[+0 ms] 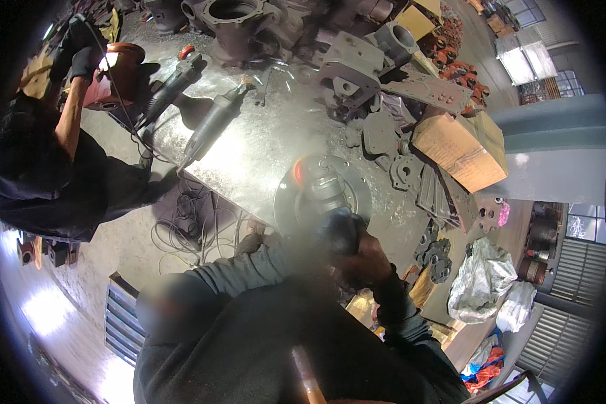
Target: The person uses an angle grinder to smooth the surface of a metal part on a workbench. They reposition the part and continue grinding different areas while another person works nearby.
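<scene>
My right hand point(369, 261) is closed around the dark body of a handheld power tool point(340, 231), which looks like an angle grinder. The tool's grey head point(326, 186) lies over a round flanged metal part point(361, 192) on the bench. An orange-red patch shows at the left of the part, and dust hazes the air around it. My left forearm point(239, 273), in a grey sleeve, reaches in toward the tool from the left. Haze and the tool hide my left hand, so its fingers cannot be made out.
Another power tool point(215, 124) lies on the metal bench point(249, 168). Castings point(236, 34), flat plates point(380, 132) and a cardboard box point(461, 151) crowd the back and right. Cables point(188, 225) hang below the edge. At left, a co-worker's gloved hand point(84, 62) is beside a reddish casting point(120, 64).
</scene>
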A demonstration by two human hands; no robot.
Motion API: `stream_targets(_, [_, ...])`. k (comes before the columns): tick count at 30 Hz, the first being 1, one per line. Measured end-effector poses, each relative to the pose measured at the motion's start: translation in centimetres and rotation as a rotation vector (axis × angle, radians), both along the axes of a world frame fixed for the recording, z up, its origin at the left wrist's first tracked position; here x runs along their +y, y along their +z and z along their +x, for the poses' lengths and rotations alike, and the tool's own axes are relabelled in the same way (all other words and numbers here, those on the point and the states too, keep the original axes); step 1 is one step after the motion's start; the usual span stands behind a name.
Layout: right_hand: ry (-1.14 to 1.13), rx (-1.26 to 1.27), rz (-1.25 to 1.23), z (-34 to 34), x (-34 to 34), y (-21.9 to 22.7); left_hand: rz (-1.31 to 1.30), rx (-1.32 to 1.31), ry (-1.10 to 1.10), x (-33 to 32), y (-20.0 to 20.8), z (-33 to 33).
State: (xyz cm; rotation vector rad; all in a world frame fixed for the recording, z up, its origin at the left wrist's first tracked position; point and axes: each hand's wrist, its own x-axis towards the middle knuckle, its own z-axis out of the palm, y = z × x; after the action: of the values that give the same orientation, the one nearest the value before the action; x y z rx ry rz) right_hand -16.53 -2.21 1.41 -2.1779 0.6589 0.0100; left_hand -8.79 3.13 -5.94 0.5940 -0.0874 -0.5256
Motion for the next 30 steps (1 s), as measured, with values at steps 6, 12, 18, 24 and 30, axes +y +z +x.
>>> stream_targets(6, [0.341, -0.184, -0.383, -0.3, -1.2, 0.4, 0.26, -0.018, 0.06, -0.8, -0.6, -2.0])
stream_targets(12, [0.252, -0.053, -0.215, -0.2, 0.1, 0.4, 0.191, -0.187, -0.638, 4.7, -2.1, 5.7])
stream_targets(18, [-0.213, -0.07, 0.439, 0.9, -1.3, 0.6, 0.201, -0.37, -0.756, 0.6, -6.0, 5.3])
stream_targets(24, [-0.301, 0.042, 0.369, 0.7, -0.6, 1.1, 0.243, -0.477, -0.756, 1.1, -5.8, 5.5])
stream_targets(30, [-0.123, 0.113, 0.038, -1.4, 2.6, -0.5, 0.265, -0.36, -0.819, 5.6, -6.1, 4.2])
